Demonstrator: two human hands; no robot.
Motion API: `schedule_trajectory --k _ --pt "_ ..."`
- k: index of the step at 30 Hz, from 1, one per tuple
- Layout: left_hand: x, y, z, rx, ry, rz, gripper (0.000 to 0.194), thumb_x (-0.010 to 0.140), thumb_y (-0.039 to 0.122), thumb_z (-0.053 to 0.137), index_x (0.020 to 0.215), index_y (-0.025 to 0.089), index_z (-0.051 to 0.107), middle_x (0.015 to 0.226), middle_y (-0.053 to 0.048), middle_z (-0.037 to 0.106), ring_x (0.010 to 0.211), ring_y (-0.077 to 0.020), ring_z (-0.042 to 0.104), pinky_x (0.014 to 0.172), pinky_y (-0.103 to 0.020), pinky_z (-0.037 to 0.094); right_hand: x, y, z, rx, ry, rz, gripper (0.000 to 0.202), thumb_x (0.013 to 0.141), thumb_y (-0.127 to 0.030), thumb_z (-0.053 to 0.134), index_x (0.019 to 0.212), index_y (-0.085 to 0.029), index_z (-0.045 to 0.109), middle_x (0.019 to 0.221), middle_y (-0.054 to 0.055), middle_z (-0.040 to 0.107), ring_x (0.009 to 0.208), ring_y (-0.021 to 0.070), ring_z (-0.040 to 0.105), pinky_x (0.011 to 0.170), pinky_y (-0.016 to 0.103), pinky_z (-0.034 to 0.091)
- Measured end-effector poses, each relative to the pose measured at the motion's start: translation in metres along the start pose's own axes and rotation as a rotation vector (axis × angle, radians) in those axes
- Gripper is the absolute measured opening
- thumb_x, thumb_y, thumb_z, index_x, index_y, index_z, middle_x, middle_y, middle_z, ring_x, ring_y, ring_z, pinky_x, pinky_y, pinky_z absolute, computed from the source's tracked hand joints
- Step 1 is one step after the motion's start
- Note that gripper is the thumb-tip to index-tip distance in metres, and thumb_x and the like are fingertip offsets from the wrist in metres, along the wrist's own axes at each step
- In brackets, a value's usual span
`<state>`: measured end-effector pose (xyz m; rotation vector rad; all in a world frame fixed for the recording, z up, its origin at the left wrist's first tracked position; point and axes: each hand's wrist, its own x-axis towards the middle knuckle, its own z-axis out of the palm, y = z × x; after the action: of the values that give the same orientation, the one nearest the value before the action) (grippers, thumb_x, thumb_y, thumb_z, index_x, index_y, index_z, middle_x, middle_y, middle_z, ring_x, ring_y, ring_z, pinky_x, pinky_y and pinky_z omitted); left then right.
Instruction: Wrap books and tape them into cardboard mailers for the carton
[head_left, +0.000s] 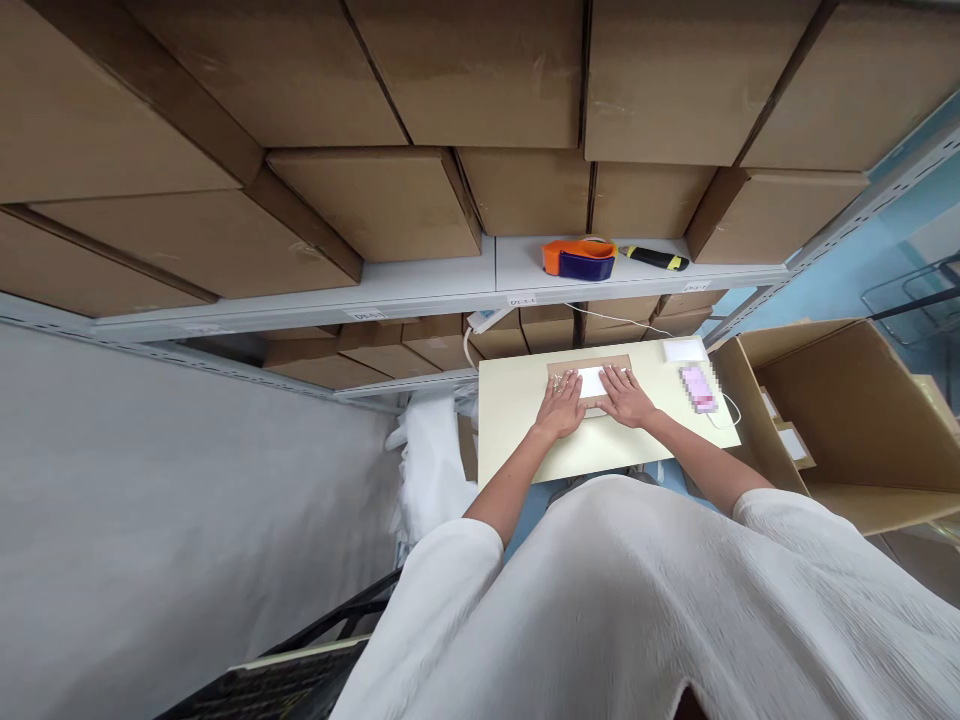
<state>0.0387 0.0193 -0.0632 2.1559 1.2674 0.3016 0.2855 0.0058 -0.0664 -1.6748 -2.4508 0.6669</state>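
A small brown cardboard piece point(600, 362) lies on the cream tabletop point(517, 420), with a white label point(591, 382) on its middle. My left hand point(561, 405) lies flat over the left part of it, fingers spread. On the right part rests my right hand point(626, 397), also spread flat, its fingertips at the label's right edge. The two thumbs nearly meet below the label. Beneath my palms the cardboard is hidden.
A stack of white labels point(683, 350) and a blurred pink phone point(699, 388) with a cable are at the right. Above, a shelf point(517, 262) holds boxes, an orange tape dispenser point(579, 259) and a cutter point(655, 259). A large open carton point(877, 400) stands right.
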Motion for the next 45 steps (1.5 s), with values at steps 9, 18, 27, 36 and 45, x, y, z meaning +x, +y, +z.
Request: schedule_trajectory --k 9,18,27,36,45 --pt "-0.008 -0.003 0.002 0.002 0.068 -0.166 0.091 0.101 0.056 0.059 0.179 0.019 0.030 0.188 -0.020 0.023 0.178 -0.0385 0.008 0.141 -0.067 -0.001 -0.013 0.012 0.004 0.040 0.143 0.254 0.098 0.105 -0.080 0.041 0.181 -0.019 0.027 0.189 0.021 0.020 0.175 0.0451 0.011 0.137 0.076 0.006" --pt "-0.016 0.005 0.003 -0.278 0.270 -0.357 0.087 0.093 0.048 0.072 0.169 0.017 0.042 0.179 -0.029 0.035 0.166 -0.0480 0.036 0.133 -0.067 0.031 -0.041 0.008 -0.001 0.339 0.176 0.372 0.092 0.107 -0.059 0.045 0.181 -0.012 0.019 0.165 0.025 0.058 0.145 0.0429 0.060 0.118 0.059 0.053" --pt "0.002 0.057 -0.010 -0.198 0.362 -0.267 0.086 0.086 0.034 0.081 0.164 0.023 0.047 0.177 -0.024 0.034 0.163 -0.0489 0.036 0.132 -0.065 0.035 -0.061 0.012 -0.021 0.435 0.441 0.492 0.099 0.103 -0.063 0.052 0.181 -0.013 0.018 0.164 0.024 0.056 0.149 0.0442 0.055 0.122 0.061 0.048" --pt "0.050 0.156 0.026 -0.178 0.266 -0.073 0.084 0.090 0.035 0.081 0.165 0.023 0.046 0.177 -0.024 0.032 0.164 -0.0494 0.033 0.133 -0.066 0.032 -0.135 0.071 -0.048 0.371 0.704 0.698 0.085 0.108 -0.063 0.043 0.178 -0.018 0.028 0.156 0.024 0.054 0.149 0.0443 0.047 0.125 0.065 0.040" --pt "0.101 0.300 0.111 -0.180 0.152 0.119 0.080 0.092 0.035 0.079 0.164 0.022 0.048 0.176 -0.023 0.035 0.166 -0.0463 0.033 0.136 -0.064 0.031 -0.272 0.172 -0.085 0.356 0.892 0.837 0.077 0.108 -0.054 0.043 0.176 -0.019 0.030 0.160 0.023 0.052 0.153 0.0413 0.044 0.129 0.063 0.037"
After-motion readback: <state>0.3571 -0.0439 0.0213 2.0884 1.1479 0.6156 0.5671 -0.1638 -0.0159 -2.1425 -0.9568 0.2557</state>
